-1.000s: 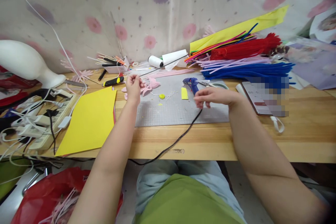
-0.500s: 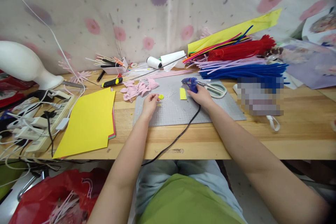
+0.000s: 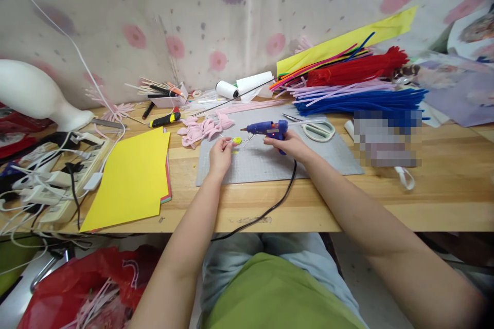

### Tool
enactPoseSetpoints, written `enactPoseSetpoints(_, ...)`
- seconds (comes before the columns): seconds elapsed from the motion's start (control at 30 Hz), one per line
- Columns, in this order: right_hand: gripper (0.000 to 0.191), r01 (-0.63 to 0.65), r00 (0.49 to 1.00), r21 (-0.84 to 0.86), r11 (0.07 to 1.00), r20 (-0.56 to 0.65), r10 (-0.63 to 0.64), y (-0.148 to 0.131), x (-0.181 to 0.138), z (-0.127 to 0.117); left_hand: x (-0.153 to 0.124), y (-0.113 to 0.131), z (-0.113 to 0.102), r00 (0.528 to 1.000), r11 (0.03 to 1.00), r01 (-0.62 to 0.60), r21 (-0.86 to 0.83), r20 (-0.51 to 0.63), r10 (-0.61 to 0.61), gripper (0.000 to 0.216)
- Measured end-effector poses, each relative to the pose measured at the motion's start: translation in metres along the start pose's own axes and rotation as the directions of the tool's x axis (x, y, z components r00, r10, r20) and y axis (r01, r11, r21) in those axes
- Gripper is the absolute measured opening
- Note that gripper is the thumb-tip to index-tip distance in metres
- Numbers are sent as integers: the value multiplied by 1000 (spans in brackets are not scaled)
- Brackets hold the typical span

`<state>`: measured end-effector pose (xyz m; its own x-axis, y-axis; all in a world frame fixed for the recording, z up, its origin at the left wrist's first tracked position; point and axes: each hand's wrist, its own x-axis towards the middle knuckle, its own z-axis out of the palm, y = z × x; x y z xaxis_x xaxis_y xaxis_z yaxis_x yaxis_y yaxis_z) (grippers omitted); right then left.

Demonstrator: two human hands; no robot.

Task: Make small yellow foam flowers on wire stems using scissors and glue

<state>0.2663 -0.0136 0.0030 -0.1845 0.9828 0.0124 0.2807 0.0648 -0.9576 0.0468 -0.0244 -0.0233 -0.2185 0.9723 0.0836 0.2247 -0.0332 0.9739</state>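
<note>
My right hand [image 3: 290, 144] is wrapped round the grip of a blue glue gun [image 3: 266, 128], held over the grey cutting mat [image 3: 320, 157] with its nozzle pointing left. The nozzle tip sits close to a small yellow round piece [image 3: 236, 140]. My left hand [image 3: 221, 151] rests on the mat and pinches that yellow piece at its left side. A black cord [image 3: 270, 205] runs from the gun over the table's front edge. A heap of pink pipe-cleaner shapes [image 3: 204, 128] lies just beyond my left hand.
Scissors [image 3: 314, 127] lie on the mat behind the gun. Bundles of red, blue and lilac pipe cleaners [image 3: 358, 87] fill the back right. A yellow sheet [image 3: 131, 177], a power strip with white cables [image 3: 57, 180], a box cutter [image 3: 165, 119] and a white mannequin head [image 3: 34, 92] stand left.
My right hand has lifted the glue gun off the mat and turned its nozzle leftward toward the yellow piece. My left hand came down from the pink shapes a second ago and stays at the yellow piece.
</note>
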Motion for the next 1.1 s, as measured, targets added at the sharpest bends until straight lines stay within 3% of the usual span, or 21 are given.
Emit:
enactPoseSetpoints(0.17, 49, 55, 998, -158, 986, 29, -51, 3, 0, 11, 3, -1, -5, 997, 995, -37, 95, -59, 43, 10)
enactPoseSetpoints(0.43, 48, 124, 992, -303, 945, 15, -126, -6, -5, 18, -1, 2, -3, 995, 974, -55, 219, -75, 73, 10)
enactPoseSetpoints(0.6, 46, 147, 989, -318, 937, 24, -147, -8, -6, 21, -2, 5, -1, 987, 961, -33, 276, -141, 74, 11)
enactPoseSetpoints(1.1, 49, 159, 987, -348, 924, 20, -162, -2, -3, 22, -5, 7, -1, 990, 950, -44, 310, -115, 83, 13)
